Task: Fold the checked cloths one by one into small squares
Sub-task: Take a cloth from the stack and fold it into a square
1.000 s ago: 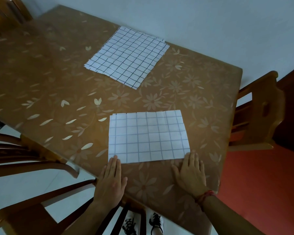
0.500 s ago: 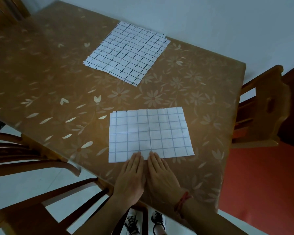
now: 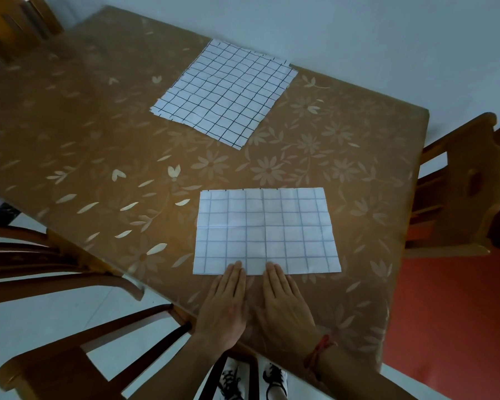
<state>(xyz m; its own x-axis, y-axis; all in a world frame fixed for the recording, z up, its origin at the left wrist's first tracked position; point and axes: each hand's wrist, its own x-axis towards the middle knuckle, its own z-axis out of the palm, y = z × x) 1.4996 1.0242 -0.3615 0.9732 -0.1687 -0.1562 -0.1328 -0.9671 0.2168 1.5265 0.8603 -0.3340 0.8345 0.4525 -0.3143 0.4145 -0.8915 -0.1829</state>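
A white checked cloth folded once into a rectangle lies flat near the table's front edge, its faint grid facing up. My left hand and my right hand rest flat side by side at the middle of its near edge, fingertips just on the cloth, holding nothing. A second checked cloth, with darker lines, lies at the far side of the table; its offset edges suggest more than one layer.
The table wears a brown flowered cover. Wooden chairs stand at the right, the near left and the far left corner. A pale wall runs behind the table; my shoes show below its front edge.
Both hands slid inward along the cloth's near edge from its two corners to the middle, then drew slightly apart. The cloths have not moved.
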